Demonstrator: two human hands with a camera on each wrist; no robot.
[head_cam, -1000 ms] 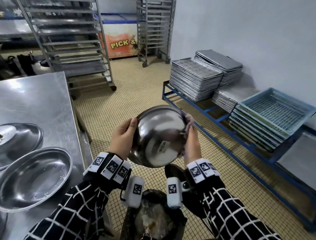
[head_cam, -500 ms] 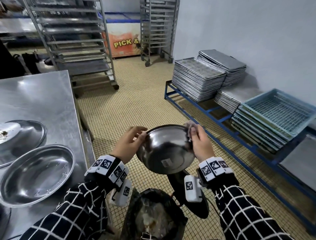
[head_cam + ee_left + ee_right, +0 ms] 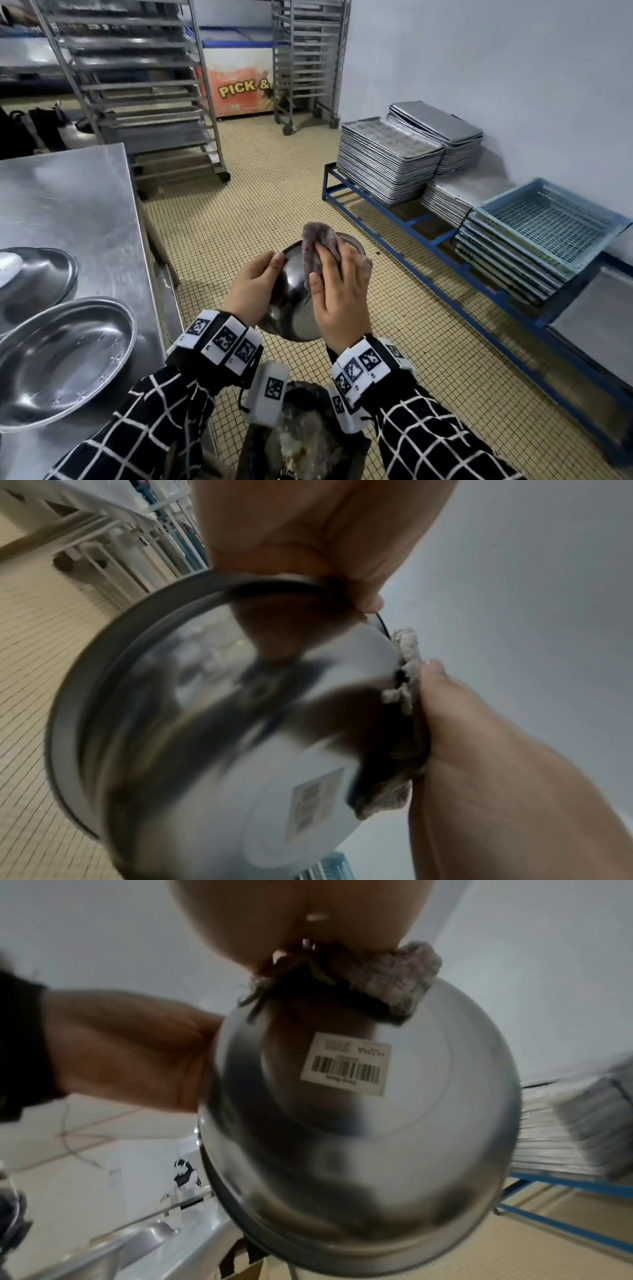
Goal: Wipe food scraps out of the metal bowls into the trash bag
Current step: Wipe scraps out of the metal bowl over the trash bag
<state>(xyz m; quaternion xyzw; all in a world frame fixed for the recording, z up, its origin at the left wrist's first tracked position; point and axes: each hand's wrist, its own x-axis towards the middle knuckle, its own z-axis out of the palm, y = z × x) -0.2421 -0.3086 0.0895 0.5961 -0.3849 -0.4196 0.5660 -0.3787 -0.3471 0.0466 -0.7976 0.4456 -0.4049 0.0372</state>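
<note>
Bowl (image 3: 359,1137): polished metal, glossy, paper barcode label (image 3: 346,1064). Cloth (image 3: 317,246): rough, nubbly. Desk (image 3: 68,205): brushed steel.

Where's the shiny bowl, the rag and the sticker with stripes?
bowl (image 3: 291,294): head view, dark outer side.
rag (image 3: 317,240): head view, top fold.
barcode sticker (image 3: 346,1064): right wrist view, its middle.
</note>
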